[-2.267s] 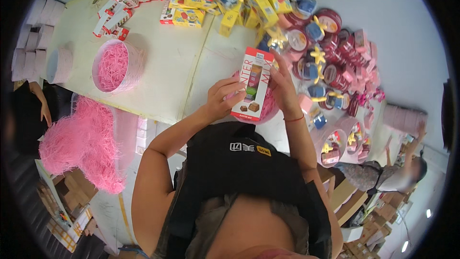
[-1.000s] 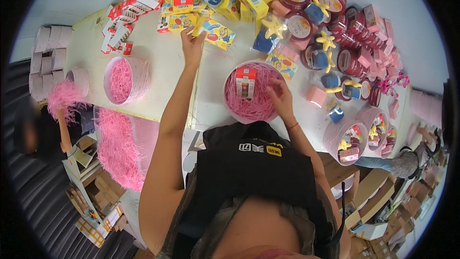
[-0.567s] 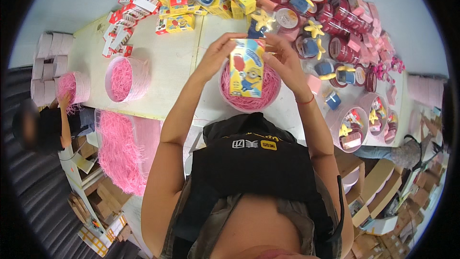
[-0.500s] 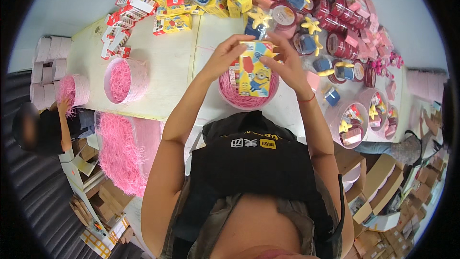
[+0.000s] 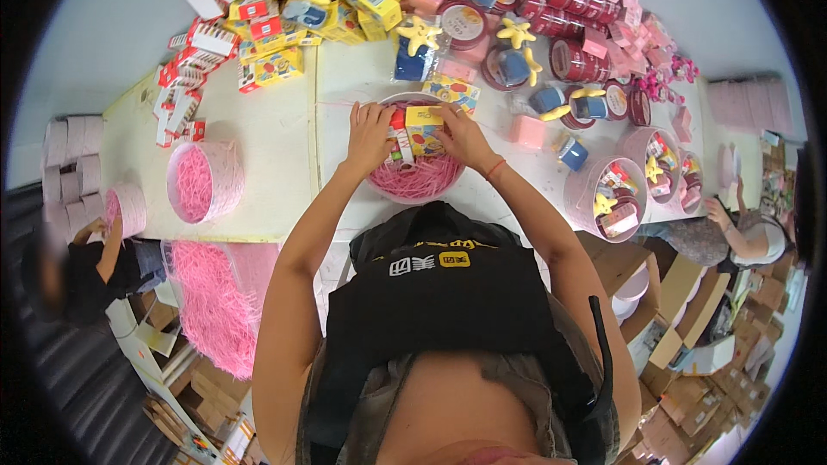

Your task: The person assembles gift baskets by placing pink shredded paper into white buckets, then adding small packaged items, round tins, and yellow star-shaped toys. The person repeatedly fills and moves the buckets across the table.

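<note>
A round pink-white bucket (image 5: 408, 199) stands before me, lined with pink shredded paper (image 5: 418, 179). Inside it a yellow box (image 5: 424, 126) sits upright beside a red-and-white box (image 5: 399, 139). My right hand (image 5: 466, 138) has its thumb and fingers on the yellow box's right side. Over the bucket's left rim bend the fingers of my left hand (image 5: 370, 135), close to the red-and-white box; their tips are partly hidden. Just behind the bucket lies a yellow-and-blue box (image 5: 454, 94). Next to that is a bagged blue item with a yellow star (image 5: 417, 52).
Red-and-white boxes (image 5: 202, 39) and yellow boxes (image 5: 370, 0) pile up at the back left. Dark-red round tubs (image 5: 577, 60) and pink boxes (image 5: 642, 60) crowd the back right. Filled buckets (image 5: 594, 228) stand right, a paper-lined bucket (image 5: 226, 198) left. People work at both sides.
The yellow box has gone from above the bucket down into it, beside the red-and-white box. My left hand has moved to the bucket's left rim. The view has shifted slightly.
</note>
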A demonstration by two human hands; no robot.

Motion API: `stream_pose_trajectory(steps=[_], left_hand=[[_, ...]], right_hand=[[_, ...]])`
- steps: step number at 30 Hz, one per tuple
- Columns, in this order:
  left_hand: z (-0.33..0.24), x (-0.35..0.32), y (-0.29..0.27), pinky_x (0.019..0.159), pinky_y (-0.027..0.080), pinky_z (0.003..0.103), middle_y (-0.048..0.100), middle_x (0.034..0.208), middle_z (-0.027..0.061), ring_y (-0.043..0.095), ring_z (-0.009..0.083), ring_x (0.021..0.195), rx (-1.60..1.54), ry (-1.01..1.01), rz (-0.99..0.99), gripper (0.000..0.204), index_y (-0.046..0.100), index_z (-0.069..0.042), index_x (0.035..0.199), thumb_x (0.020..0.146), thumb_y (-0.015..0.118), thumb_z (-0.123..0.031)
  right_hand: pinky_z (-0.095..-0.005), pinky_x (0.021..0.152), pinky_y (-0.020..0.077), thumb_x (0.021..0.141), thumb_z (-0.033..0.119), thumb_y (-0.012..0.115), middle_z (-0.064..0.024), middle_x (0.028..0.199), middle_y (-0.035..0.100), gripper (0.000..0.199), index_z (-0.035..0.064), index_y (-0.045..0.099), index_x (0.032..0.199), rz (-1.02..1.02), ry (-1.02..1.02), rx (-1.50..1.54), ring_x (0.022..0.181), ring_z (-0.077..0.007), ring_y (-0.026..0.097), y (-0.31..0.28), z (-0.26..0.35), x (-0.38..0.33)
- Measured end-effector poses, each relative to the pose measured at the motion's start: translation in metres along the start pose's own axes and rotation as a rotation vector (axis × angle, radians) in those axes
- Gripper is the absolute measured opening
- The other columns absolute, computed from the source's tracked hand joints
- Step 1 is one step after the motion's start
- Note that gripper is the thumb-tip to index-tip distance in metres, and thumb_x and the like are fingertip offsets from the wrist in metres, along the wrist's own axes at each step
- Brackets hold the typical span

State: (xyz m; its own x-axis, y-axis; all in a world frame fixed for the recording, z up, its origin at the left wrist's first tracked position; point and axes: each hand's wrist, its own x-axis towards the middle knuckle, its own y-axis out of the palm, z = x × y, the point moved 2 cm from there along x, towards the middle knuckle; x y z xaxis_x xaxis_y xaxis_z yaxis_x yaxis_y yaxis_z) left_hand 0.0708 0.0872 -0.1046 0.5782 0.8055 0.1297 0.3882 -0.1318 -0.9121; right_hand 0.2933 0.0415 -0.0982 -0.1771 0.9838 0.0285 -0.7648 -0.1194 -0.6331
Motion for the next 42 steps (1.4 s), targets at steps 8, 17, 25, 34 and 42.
stream_pose_trajectory(steps=[8, 17, 25, 34, 42], left_hand=[[-0.012, 0.013, -0.010, 0.115, 0.019, 0.054, 0.053, 0.118, 0.0109, 0.043, 0.0327, 0.125, 0.056, -0.092, 0.032, 0.063, 0.055, -0.011, 0.121, 0.063, 0.079, -0.007], [-0.011, 0.006, -0.010, 0.114, 0.020, 0.056, 0.052, 0.124, 0.0108, 0.041, 0.0344, 0.129, 0.007, -0.119, 0.052, 0.074, 0.050, -0.009, 0.133, 0.065, 0.079, -0.007], [-0.016, 0.001, -0.019, 0.115, 0.018, 0.055, 0.050, 0.136, 0.0115, 0.038, 0.0369, 0.134, -0.156, -0.168, -0.062, 0.065, 0.048, -0.010, 0.135, 0.076, 0.075, -0.015], [-0.008, 0.009, -0.035, 0.109, 0.030, 0.048, 0.056, 0.130, 0.0156, 0.044, 0.0373, 0.129, -0.264, -0.259, -0.284, 0.037, 0.062, -0.007, 0.119, 0.083, 0.069, -0.011], [-0.039, 0.010, -0.038, 0.104, 0.039, 0.042, 0.057, 0.128, 0.0181, 0.050, 0.0336, 0.123, -0.398, -0.228, -0.304, 0.029, 0.064, -0.004, 0.115, 0.086, 0.066, -0.006]], right_hand=[[-0.0447, 0.103, 0.0380, 0.078, 0.015, 0.074, -0.0147, 0.140, 0.048, 0.041, 0.0064, 0.062, 0.116, -0.140, -0.182, -0.395, 0.124, -0.0368, 0.046, -0.016, 0.007, 0.001], [-0.0418, 0.098, 0.0430, 0.085, 0.013, 0.068, -0.0185, 0.122, 0.059, 0.032, 0.0040, 0.062, 0.115, -0.387, 0.078, -0.227, 0.117, -0.0356, 0.053, -0.041, -0.108, 0.048], [-0.0434, 0.077, 0.0513, 0.070, 0.055, 0.079, -0.0231, 0.094, 0.069, 0.071, -0.0057, 0.063, 0.103, -0.355, 0.288, -0.062, 0.086, -0.0371, 0.066, -0.019, -0.091, 0.134], [-0.0444, 0.087, 0.0428, 0.074, 0.033, 0.080, -0.0157, 0.099, 0.065, 0.048, 0.0021, 0.063, 0.107, -0.772, 0.096, -0.128, 0.096, -0.0345, 0.059, -0.051, -0.100, 0.110], [-0.0466, 0.093, 0.0432, 0.065, 0.022, 0.085, -0.0173, 0.114, 0.060, 0.070, 0.0022, 0.053, 0.124, -0.744, 0.320, -0.336, 0.109, -0.0372, 0.055, -0.125, -0.145, 0.030]])
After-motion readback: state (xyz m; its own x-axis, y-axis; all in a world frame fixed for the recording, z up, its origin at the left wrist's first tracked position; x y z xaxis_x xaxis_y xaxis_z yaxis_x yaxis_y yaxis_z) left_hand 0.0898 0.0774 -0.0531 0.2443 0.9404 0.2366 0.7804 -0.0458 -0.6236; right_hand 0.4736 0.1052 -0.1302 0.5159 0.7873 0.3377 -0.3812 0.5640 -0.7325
